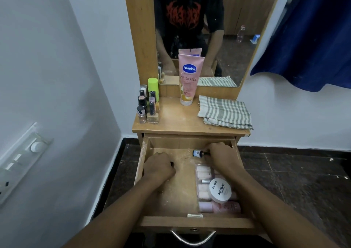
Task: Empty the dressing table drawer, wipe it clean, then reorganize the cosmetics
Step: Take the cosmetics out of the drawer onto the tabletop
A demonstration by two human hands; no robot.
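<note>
The drawer (146, 171) stands pulled fully out below the table top (176, 122). Its floor is dusty and bare on the left. Along the right side lie a clear pack of pale pink bottles (204, 181), a round white nail polish remover tub (220, 190) resting on that pack, and a pink bottle (218, 207) on its side at the near end.

At the far right corner of the drawer, a small dark bottle (198, 153) lies on its side. The right hand (221, 156) has its fingers closed around the cap end of this bottle. The left hand (159, 167) sits on the drawer floor at the left, fingers curled into a loose fist over something small and dark; what it holds cannot be told.

On the table top, nail polish bottles (147, 107) and a green can (153, 88) are grouped at the far left, a pink lotion tube (189, 80) stands against the mirror (228, 38), and a folded striped cloth (225, 112) lies at the right.

Step in hand: emptying, judged partly done. The next move calls for lifting the dark bottle clear of the drawer's far wall and setting it upright on the bare middle of the table top.
</note>
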